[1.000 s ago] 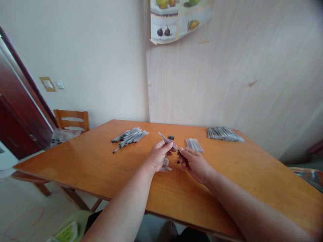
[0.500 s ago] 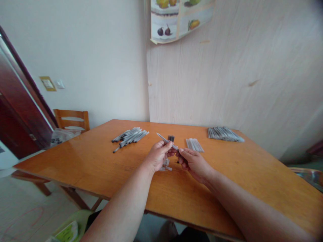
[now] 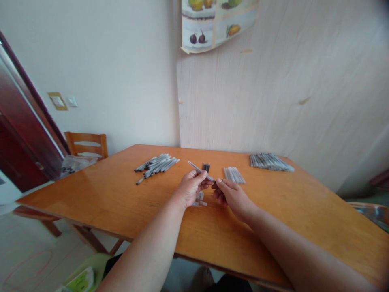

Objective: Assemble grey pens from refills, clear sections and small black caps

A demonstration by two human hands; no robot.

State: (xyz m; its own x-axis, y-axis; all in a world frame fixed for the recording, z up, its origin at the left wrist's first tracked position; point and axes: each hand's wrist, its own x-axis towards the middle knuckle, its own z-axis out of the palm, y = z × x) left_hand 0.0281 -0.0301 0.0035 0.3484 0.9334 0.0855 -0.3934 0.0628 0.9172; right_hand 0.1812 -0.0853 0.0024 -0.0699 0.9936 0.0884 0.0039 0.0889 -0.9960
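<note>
Over the middle of the table, my left hand (image 3: 191, 187) is closed around a slim pen (image 3: 194, 166), whose pale pointed end sticks out up and to the left. The fingertips of my right hand (image 3: 231, 194) pinch the pen's other, dark end. Partly hidden below my left hand are small clear plastic pieces (image 3: 200, 199), perhaps pen caps. Just beyond the hands lies a little bundle of dark thin sticks (image 3: 206, 167). A row of clear tubes (image 3: 234, 175) rests behind my right hand.
A loose heap of grey pens with dark ends (image 3: 158, 165) lies on the left of the wooden table (image 3: 146, 211). Another flat stack of pens (image 3: 270, 162) is at the far right. A wooden chair (image 3: 86, 144) stands beyond the left corner, and a wall borders the table's back edge.
The pen has shifted very slightly to the left in my hands. A dark bit seen below my right fingers before no longer shows. The piles on the table are unchanged.
</note>
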